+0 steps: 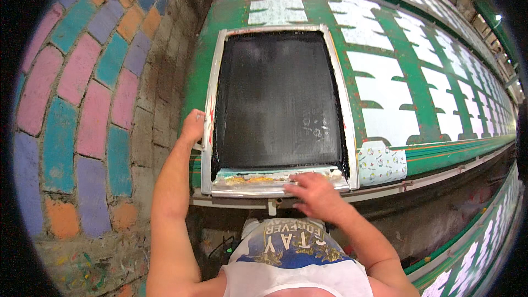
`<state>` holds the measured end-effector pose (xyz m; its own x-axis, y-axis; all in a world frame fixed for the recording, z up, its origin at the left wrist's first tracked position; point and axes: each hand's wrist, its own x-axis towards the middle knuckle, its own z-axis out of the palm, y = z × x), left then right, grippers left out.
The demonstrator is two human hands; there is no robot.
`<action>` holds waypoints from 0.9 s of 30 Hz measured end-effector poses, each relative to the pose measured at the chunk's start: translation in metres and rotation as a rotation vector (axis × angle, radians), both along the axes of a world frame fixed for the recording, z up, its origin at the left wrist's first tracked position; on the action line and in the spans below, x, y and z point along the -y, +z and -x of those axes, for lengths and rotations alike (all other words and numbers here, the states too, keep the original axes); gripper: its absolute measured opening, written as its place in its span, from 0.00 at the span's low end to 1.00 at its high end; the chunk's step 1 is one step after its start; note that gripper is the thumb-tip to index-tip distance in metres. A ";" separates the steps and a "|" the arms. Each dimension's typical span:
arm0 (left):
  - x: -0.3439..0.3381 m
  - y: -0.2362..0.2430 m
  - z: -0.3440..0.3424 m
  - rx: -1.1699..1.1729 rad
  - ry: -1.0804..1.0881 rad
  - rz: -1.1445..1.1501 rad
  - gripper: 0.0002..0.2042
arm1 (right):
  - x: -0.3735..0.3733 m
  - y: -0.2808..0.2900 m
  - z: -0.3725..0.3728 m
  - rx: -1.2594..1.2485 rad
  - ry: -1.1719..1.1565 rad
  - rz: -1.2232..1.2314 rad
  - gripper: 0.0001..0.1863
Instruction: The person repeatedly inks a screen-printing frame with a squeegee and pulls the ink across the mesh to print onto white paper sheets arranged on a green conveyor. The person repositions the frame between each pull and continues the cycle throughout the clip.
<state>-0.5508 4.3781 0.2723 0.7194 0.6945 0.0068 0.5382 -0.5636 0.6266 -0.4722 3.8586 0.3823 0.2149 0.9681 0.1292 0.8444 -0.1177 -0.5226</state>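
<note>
A large screen printing frame (350, 157) with pale metal sides and a dark, ink-black mesh (275, 99) lies flat on the green printing table. My left hand (192, 126) is closed on its left side, with part of the fingers hidden. At the near bar my right hand (316, 193) has its fingers stretched out and apart, touching or just above the edge; contact is hard to tell. Yellow and whitish residue (247, 179) coats the strip along that bar. Faint small print marks show at the mesh's lower right.
White cut fabric pieces (385, 124) lie in rows on the green table (324, 8), which runs off to the right. One piece with a small coloured pattern (382, 164) hangs over the near edge beside the frame. A painted brick wall (91, 99) stands close on the left.
</note>
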 end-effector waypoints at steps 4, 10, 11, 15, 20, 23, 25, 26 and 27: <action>0.000 0.016 0.003 -0.165 -0.063 -0.007 0.12 | -0.033 -0.003 0.022 0.218 -0.085 0.165 0.33; 0.016 0.017 0.016 0.051 -0.083 0.002 0.12 | -0.053 0.009 0.029 0.291 -0.167 0.191 0.36; 0.016 0.016 0.016 0.097 -0.085 0.013 0.12 | -0.060 0.009 0.028 0.293 -0.193 0.260 0.35; 0.014 0.019 0.014 -0.025 -0.150 -0.164 0.13 | -0.090 0.003 0.025 0.328 -0.246 0.283 0.27; 0.012 0.035 0.010 -0.212 -0.216 -0.267 0.14 | -0.095 0.005 0.029 0.289 -0.280 0.278 0.24; 0.015 0.038 0.010 -0.180 -0.207 -0.239 0.15 | -0.099 0.018 0.021 0.246 -0.268 0.412 0.23; 0.016 0.037 0.011 -0.171 -0.195 -0.225 0.15 | -0.109 0.027 0.007 0.183 -0.260 0.592 0.22; 0.015 0.037 0.012 -0.178 -0.197 -0.222 0.16 | -0.115 0.032 -0.002 0.149 -0.253 0.624 0.22; 0.015 0.036 0.012 -0.176 -0.199 -0.226 0.16 | -0.119 0.037 -0.012 0.115 -0.250 0.667 0.22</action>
